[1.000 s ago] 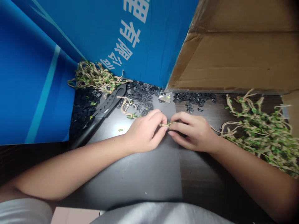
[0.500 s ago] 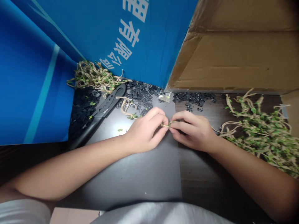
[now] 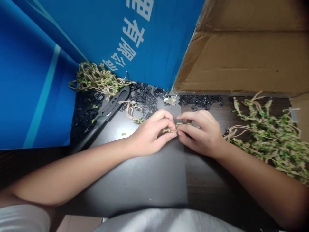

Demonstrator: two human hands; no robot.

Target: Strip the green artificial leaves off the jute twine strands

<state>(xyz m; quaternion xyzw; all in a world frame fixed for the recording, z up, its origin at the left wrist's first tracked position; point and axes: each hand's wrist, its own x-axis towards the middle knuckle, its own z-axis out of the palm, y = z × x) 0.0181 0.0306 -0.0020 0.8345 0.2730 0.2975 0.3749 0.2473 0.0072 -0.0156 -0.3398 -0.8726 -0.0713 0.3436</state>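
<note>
Both hands meet over the dark tabletop [image 3: 145, 183], pinching a short length of jute twine with small green artificial leaves [image 3: 170, 130] between their fingertips. My left hand [image 3: 151, 135] grips the twine's tan end, and my right hand [image 3: 201, 135] holds the leafy end. Part of the piece is hidden by my fingers. A loose loop of the same twine [image 3: 131, 111] lies just beyond my left hand. A large heap of leafy twine [image 3: 267, 135] sits to the right of my right hand.
A smaller leafy twine bundle [image 3: 98, 79] lies in the far corner beside a black perforated knife-like tool [image 3: 112, 106]. Small black plastic pieces [image 3: 145, 100] are scattered along the back, near a clear plastic bag [image 3: 170, 100]. A blue banner [image 3: 145, 42] and cardboard sheet [image 3: 241, 54] stand behind.
My right fingers have shifted up and over the twine, and more green leaves show above them. The twine now sits slightly lower, closer to my left palm.
</note>
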